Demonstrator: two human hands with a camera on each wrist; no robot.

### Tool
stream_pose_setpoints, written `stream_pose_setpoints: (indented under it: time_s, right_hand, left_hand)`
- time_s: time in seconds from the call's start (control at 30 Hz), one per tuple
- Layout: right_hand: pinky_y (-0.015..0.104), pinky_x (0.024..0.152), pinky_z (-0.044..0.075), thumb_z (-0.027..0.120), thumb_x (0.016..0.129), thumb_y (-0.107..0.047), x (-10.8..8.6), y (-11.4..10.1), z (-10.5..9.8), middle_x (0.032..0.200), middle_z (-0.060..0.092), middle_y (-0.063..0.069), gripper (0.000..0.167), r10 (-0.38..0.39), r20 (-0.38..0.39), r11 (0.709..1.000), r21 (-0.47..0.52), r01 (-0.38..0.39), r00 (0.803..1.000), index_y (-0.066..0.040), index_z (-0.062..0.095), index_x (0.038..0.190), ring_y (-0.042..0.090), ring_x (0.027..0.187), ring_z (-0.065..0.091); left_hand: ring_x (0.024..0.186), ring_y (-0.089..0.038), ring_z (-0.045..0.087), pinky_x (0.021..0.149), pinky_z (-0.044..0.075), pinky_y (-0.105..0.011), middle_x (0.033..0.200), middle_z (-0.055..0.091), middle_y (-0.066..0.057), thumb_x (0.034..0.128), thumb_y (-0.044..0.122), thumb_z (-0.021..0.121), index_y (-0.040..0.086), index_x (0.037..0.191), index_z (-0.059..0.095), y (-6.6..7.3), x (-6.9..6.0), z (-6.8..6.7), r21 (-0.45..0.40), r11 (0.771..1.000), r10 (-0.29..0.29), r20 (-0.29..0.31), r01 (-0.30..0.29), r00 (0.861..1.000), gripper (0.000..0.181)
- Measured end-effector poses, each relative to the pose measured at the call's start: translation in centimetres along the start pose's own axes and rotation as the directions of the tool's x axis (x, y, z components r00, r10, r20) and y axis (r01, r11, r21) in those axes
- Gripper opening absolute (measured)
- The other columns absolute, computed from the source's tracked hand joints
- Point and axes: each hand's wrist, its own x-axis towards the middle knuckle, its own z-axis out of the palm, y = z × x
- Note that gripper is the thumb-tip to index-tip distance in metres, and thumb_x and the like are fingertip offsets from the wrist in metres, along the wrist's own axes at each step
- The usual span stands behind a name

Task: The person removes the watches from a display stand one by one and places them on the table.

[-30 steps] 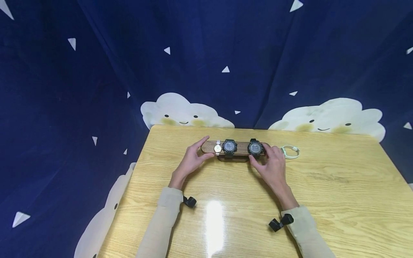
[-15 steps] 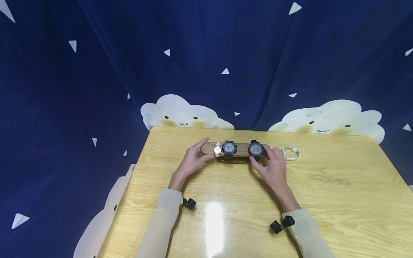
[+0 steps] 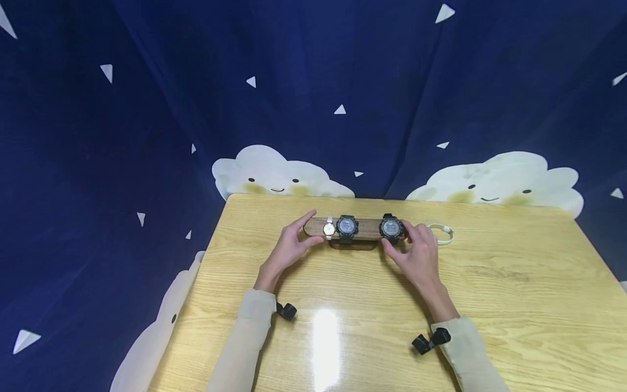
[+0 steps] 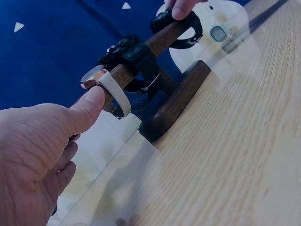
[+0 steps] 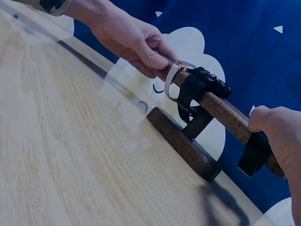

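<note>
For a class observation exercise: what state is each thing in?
Watch stand: upright on the table
White-strapped watch: looped round the stand
Middle black watch: looped round the stand
Right black watch: round the stand
Pale watch: on table, off stand
Left hand: grips the stand's left end
Right hand: holds right black watch

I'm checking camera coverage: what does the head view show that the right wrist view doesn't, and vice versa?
Head only: a pale wristwatch right of the wooden watch stand; the left black watch and right black watch seen face on.
Right wrist only: the post joining bar and base.
Both: the stand, white-strapped wristwatch, both black watches, left hand and right hand.
</note>
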Motion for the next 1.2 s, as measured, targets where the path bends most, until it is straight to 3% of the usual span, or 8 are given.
stream_pose_setpoints:
  time_s: [0.67,1.2]
  right_hand:
    - [0.035,0.067,0.028,0.092,0.073,-0.025,0.11,0.66,-0.43,0.076,0.053,0.017,0.058,0.021,0.005,1.000,-0.007,-0.021,1.000,0.008,0.071,0.115,0.025,0.071,0.043]
    - [0.037,0.068,0.029,0.093,0.072,-0.027,0.26,1.03,-0.64,0.076,0.051,0.018,0.058,0.042,0.016,0.999,0.003,-0.042,0.999,0.008,0.071,0.114,0.029,0.072,0.043]
  left_hand:
    - [0.149,-0.030,0.043,0.124,0.035,-0.046,0.160,0.048,-0.009,0.0905,0.022,0.082,0.021,0.159,0.046,-0.11,-0.02,0.11,-0.009,1.000,0.008,-0.005,-0.008,1.000,0.078]
    - [0.151,-0.027,0.040,0.125,0.033,-0.041,0.162,0.045,-0.007,0.0914,0.025,0.080,0.020,0.160,0.044,0.06,-0.04,0.13,0.002,1.000,-0.005,0.001,0.005,1.000,0.077]
